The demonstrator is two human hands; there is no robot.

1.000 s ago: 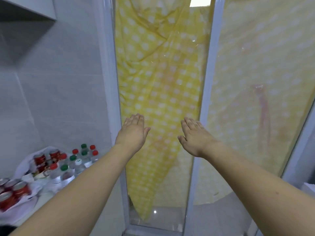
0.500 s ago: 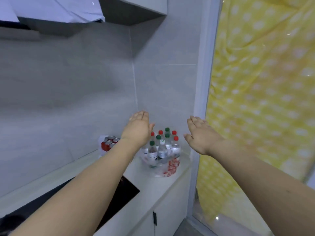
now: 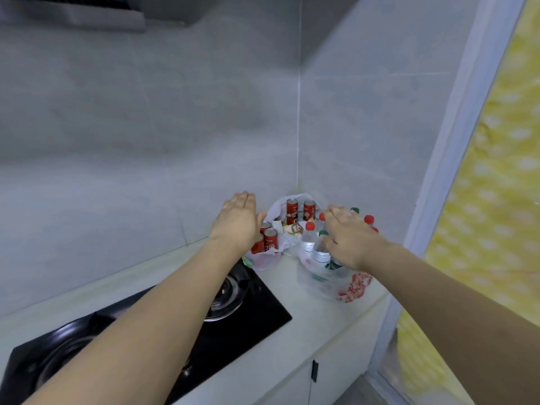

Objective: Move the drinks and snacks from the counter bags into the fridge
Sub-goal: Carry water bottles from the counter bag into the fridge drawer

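bare skin on both arms, stretched fwd from bottom corners over the counter (image 3: 309, 314). left hand (image 3: 236, 222) palm down, fingers straight & together, holding nothing, raised w/ a white bag (image 3: 280, 207) of red cans (image 3: 270, 239) just right of & beyond it. right hand (image 3: 350, 239) palm down too, fingers loosely spread, nothing gripped, in front of a clear bag (image 3: 324, 283) of water bottles (image 3: 308, 239) w/ red & green caps. can't tell if fingertips touch the caps. right hand hides several bottles; left wrist covers part of the cans. black hob (image 3: 248, 320) under left forearm, partly hidden. small snack packs btwn the cans blurred, labels unreadable. yellow dotted curtain (image 3: 493, 200) right of right arm, cut off by frame edge. fridge not seen.
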